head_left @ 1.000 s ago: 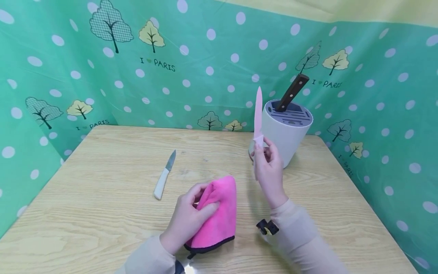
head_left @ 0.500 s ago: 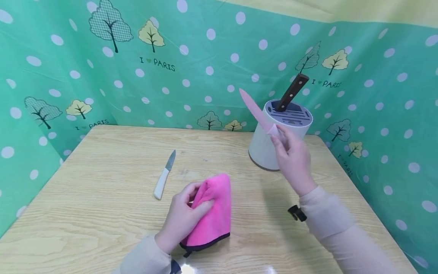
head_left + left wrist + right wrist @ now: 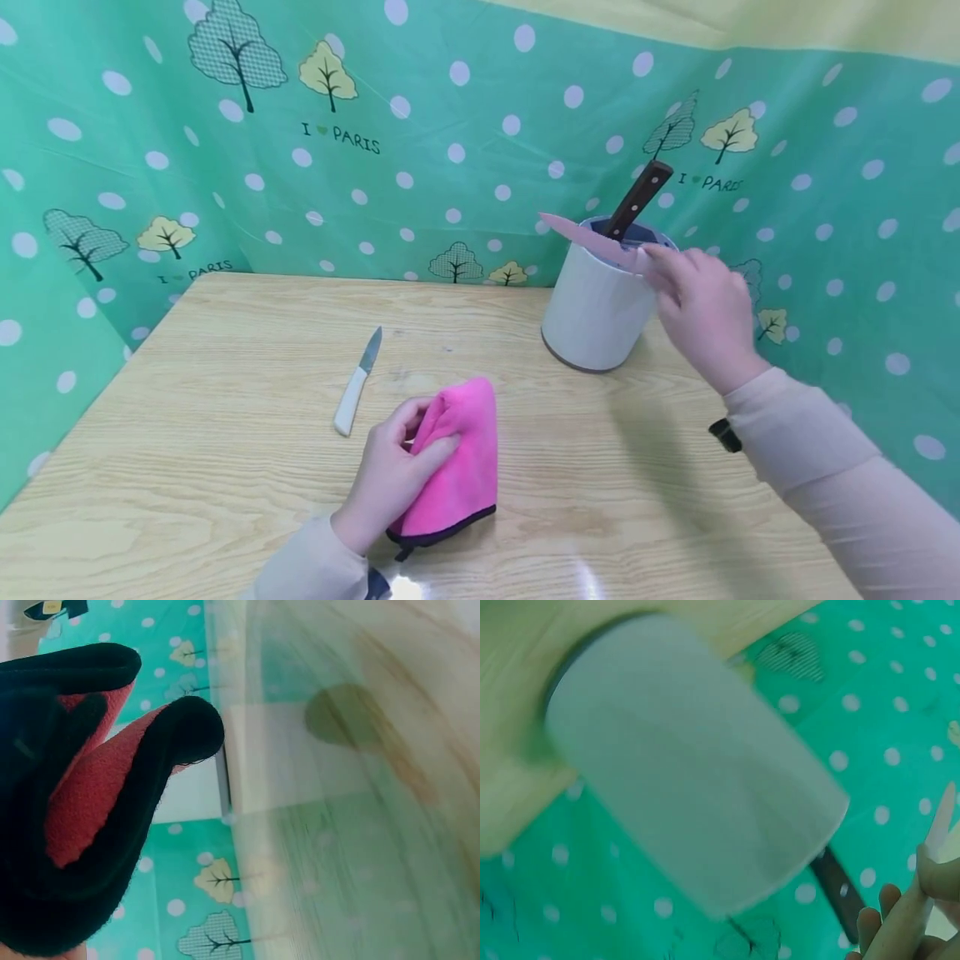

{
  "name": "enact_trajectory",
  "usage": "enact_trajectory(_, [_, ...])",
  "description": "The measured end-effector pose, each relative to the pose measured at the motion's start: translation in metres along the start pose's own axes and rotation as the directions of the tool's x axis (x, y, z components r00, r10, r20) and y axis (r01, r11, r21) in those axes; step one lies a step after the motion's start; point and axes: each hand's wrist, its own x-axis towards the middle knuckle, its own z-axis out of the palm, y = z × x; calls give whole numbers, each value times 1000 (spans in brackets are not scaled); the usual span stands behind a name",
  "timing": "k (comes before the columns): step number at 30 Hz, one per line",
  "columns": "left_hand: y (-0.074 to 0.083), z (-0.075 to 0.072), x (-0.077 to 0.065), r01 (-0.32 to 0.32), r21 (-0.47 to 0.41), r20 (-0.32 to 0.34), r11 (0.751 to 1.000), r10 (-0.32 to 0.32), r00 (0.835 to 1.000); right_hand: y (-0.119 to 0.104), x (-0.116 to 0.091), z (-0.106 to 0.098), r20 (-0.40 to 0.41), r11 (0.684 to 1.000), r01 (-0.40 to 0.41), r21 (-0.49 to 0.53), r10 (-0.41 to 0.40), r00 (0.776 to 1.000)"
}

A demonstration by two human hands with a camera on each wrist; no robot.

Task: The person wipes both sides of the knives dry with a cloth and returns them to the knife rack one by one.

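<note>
My right hand point(image 3: 708, 312) pinches a pink-bladed knife point(image 3: 588, 239) by its pale handle, in front of the top of a white knife block point(image 3: 600, 312). The blade points left and slightly up, across the block's rim. In the right wrist view the same knife point(image 3: 943, 817) shows at the lower right, thumb and fingers round its handle. My left hand point(image 3: 397, 467) grips a folded pink cloth point(image 3: 468, 458) with black edging above the table's near part. The left wrist view shows the cloth point(image 3: 97, 795) close up, its black border facing the camera.
A small knife with a white handle point(image 3: 351, 400) lies on the wooden table point(image 3: 225, 375), left of the cloth. One dark-handled knife point(image 3: 637, 200) stands in the block. Behind the table hangs a green dotted curtain point(image 3: 420, 125).
My right hand has moved right and up with the pink knife, whose blade has tipped from upright to leaning far left. The left hand and cloth have shifted slightly left.
</note>
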Motion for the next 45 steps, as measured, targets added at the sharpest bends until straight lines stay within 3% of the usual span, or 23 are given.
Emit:
enact_trajectory(5, [0, -3, 0, -5, -7, -5, 1000, 5, 1000, 16, 11, -19, 6, 982, 75, -175, -75, 997])
enact_trajectory(8, [0, -4, 0, -5, -5, -6, 1000, 5, 1000, 26, 16, -28, -19, 942, 165, -292, -178, 984])
enact_trajectory(11, [-1, -5, 1, -8, -4, -10, 1000, 8, 1000, 33, 23, -39, 20, 896, 223, -384, -234, 972])
enact_trajectory(19, [-3, -6, 0, -8, -13, -19, 1000, 8, 1000, 43, 43, -68, 245, 813, 277, -512, -171, 954])
enact_trajectory(24, [-5, -7, 0, 0, -25, -13, 1000, -1, 1000, 43, 51, -74, 288, 763, 328, -557, -193, 938])
enact_trajectory(34, [-7, -7, 0, 9, -38, -25, 999, -10, 1000, 30, 65, -74, 340, 709, 403, -579, -239, 910])
enact_trajectory(40, [-7, -7, 0, 14, -41, -27, 999, -15, 1000, 21, 74, -69, 377, 636, 474, -609, -293, 878])
enact_trajectory(45, [-7, -8, 0, 17, -36, -27, 999, -18, 999, 17, 79, -60, 367, 615, 500, -609, -341, 866])
